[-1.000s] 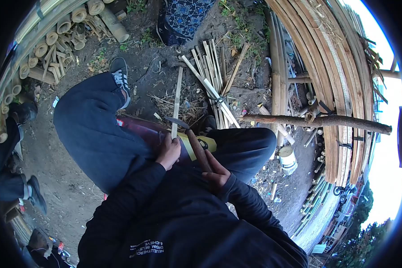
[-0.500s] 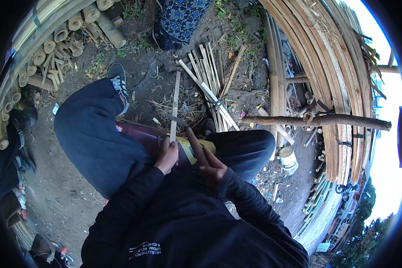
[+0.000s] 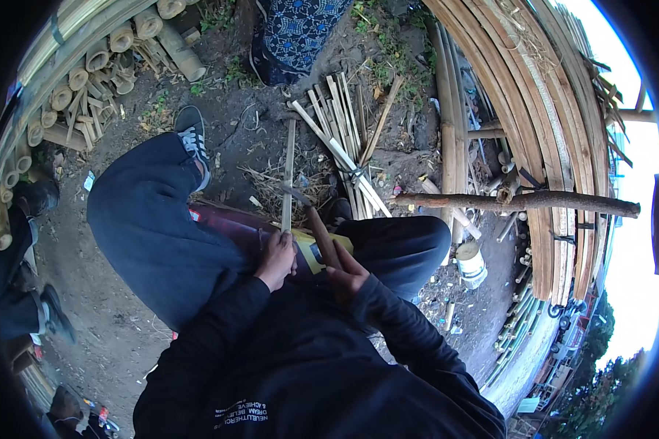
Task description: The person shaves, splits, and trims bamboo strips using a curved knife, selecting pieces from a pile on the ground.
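Note:
A thin bamboo strip points away from me over the ground, its near end in my left hand, whose fingers are wrapped round it. My right hand grips the wooden handle of a knife. The knife's dark curved blade lies against the strip, a little beyond my left hand. Beneath both hands, between my legs, are a dark red surface and a yellow piece. A tied bundle of split strips lies on the ground ahead.
Bamboo poles are stacked at the upper left. Long bent slats and a crossing branch stand at the right, near a white bucket. Another person's foot shows at the left edge; patterned cloth hangs at the top.
The strip's far end has shifted slightly down and left in view, and the knife has moved slightly with it. Both hands keep their hold. The other person's foot at the left has moved.

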Demonstrator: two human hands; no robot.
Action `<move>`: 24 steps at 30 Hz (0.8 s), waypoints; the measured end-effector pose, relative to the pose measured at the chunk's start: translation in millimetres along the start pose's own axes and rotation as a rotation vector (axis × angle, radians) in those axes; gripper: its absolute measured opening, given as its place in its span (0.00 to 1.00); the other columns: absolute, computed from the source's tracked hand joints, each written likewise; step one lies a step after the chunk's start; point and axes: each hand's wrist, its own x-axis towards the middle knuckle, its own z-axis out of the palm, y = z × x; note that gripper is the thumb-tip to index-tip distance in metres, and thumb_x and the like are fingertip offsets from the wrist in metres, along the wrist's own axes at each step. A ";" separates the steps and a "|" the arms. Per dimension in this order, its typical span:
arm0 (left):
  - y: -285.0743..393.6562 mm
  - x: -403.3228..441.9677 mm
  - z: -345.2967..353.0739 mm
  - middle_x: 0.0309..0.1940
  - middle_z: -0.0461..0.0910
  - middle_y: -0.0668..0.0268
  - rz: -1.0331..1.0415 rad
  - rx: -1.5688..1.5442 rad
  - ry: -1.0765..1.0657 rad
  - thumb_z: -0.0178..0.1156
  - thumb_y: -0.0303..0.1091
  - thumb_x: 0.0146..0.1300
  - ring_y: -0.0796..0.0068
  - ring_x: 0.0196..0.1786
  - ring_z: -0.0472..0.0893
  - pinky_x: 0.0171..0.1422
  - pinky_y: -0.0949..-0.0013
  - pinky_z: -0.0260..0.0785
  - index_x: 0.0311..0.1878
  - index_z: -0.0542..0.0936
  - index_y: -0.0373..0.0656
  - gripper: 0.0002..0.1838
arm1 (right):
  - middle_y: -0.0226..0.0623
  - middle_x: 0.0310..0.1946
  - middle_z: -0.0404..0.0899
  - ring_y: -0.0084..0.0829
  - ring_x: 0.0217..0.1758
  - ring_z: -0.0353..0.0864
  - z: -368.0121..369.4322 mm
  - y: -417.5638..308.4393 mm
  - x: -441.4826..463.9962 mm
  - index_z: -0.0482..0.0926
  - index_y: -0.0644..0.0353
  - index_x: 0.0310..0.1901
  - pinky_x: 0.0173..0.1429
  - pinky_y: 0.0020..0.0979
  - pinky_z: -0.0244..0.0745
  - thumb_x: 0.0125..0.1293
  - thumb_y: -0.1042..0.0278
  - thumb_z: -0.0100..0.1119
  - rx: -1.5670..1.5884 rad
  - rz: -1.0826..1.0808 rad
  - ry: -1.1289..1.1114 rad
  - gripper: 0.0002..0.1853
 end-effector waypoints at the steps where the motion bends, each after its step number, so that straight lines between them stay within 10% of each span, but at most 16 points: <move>1: 3.8 1.6 1.1 0.19 0.68 0.73 0.000 -0.001 -0.001 0.45 0.45 0.75 0.82 0.13 0.69 0.11 0.76 0.59 0.44 0.68 0.47 0.11 | 0.40 0.49 0.74 0.27 0.38 0.77 1.1 -10.3 1.6 0.47 0.59 0.75 0.42 0.28 0.73 0.68 0.68 0.54 0.144 0.186 -0.010 0.37; 3: 13.7 6.3 -0.7 0.20 0.69 0.72 -0.053 0.046 0.023 0.44 0.46 0.75 0.81 0.13 0.69 0.11 0.76 0.58 0.43 0.69 0.46 0.13 | 0.43 0.56 0.72 0.28 0.48 0.77 2.3 -9.9 1.0 0.46 0.60 0.75 0.51 0.27 0.73 0.68 0.68 0.54 0.283 0.365 -0.029 0.38; 6: 5.8 9.1 -4.2 0.20 0.69 0.72 -0.024 -0.001 0.001 0.43 0.48 0.75 0.81 0.12 0.69 0.11 0.76 0.58 0.42 0.69 0.46 0.15 | 0.45 0.65 0.64 0.27 0.63 0.68 0.1 4.1 -14.6 0.45 0.61 0.75 0.64 0.24 0.63 0.69 0.67 0.54 -0.209 -0.282 -0.009 0.38; 9: 2.3 6.4 -0.2 0.20 0.69 0.72 -0.003 0.024 0.029 0.44 0.48 0.75 0.81 0.12 0.68 0.11 0.76 0.57 0.40 0.69 0.47 0.15 | 0.45 0.65 0.65 0.25 0.64 0.65 -5.6 -9.0 -15.7 0.44 0.61 0.75 0.65 0.22 0.60 0.69 0.67 0.54 0.057 0.070 -0.052 0.38; 11: 6.9 1.0 5.1 0.18 0.68 0.73 -0.019 0.054 0.067 0.43 0.47 0.75 0.82 0.11 0.67 0.11 0.76 0.57 0.40 0.69 0.47 0.14 | 0.29 0.48 0.72 0.15 0.40 0.69 -0.3 -17.3 -13.4 0.48 0.56 0.75 0.45 0.18 0.66 0.69 0.71 0.51 0.214 0.202 -0.032 0.35; 18: 6.7 3.1 3.3 0.18 0.68 0.73 -0.025 0.068 0.105 0.42 0.48 0.75 0.82 0.11 0.67 0.10 0.77 0.55 0.39 0.69 0.48 0.15 | 0.28 0.47 0.73 0.13 0.39 0.68 2.4 3.2 -7.7 0.48 0.55 0.75 0.42 0.16 0.65 0.69 0.71 0.52 -0.008 -0.114 0.004 0.36; 24: 12.0 4.0 8.5 0.18 0.68 0.73 -0.027 0.109 0.144 0.41 0.47 0.76 0.82 0.11 0.66 0.10 0.77 0.54 0.39 0.69 0.47 0.15 | 0.28 0.46 0.72 0.15 0.39 0.67 5.4 -21.3 -17.9 0.47 0.55 0.75 0.43 0.18 0.64 0.69 0.70 0.51 0.204 0.170 -0.038 0.36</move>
